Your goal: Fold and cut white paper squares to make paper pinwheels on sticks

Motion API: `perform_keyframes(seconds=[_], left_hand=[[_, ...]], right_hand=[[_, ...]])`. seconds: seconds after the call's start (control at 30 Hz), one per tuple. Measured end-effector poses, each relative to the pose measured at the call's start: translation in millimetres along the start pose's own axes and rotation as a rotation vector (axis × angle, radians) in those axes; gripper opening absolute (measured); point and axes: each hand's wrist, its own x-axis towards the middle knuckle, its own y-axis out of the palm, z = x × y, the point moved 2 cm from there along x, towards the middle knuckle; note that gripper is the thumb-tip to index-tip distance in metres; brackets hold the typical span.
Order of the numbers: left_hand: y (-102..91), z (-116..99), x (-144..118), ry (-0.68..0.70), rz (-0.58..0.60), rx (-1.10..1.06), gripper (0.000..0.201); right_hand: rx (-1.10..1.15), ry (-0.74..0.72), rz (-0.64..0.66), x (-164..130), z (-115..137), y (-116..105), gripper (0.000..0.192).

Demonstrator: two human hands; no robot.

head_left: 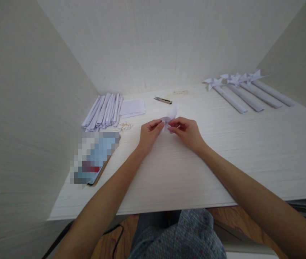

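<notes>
In the head view, a small folded sheet of white paper point(172, 113) is held up between both hands over the middle of the table. My left hand point(151, 133) pinches its left side between thumb and fingers. On the other side, my right hand point(185, 131) grips the paper's lower right part with closed fingertips. One flap curls upward above the hands; the fingers hide part of the folds. Beyond the paper lies a pair of thread snips point(163, 100).
Rolled paper tubes point(106, 111) are piled at the left, beside stacked paper sheets point(133, 108) and small pale bits point(124, 126). Nearer stands a blurred phone point(99, 158). Several paper pinwheels on tubes point(231, 97) lie at the back right. Walls point(153, 43) enclose the table.
</notes>
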Motion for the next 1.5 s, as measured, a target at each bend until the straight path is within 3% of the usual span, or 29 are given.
perform_keyframes(seconds=[0.57,1.0,1.33,1.5], left_hand=[[1.9,0.7,-0.9,-0.052,-0.026,-0.116,0.013],[5.3,-3.9,-5.5,-0.006,0.076,0.007,0.022],[-0.5,1.1,-0.7,-0.058,-0.047,-0.051,0.019],[0.5,1.4,-0.2,-0.075,-0.038,-0.093,0.017]], right_hand=[[-0.143,-0.024,-0.119,-0.2,4.4,-2.1,0.003],[-0.234,-0.054,-0.126,-1.2,3.9,-1.1,0.007],[-0.142,-0.069,-0.048,-2.5,3.7,-0.7,0.013],[-0.309,-0.14,-0.079,-5.1,8.1,-0.9,0.012]])
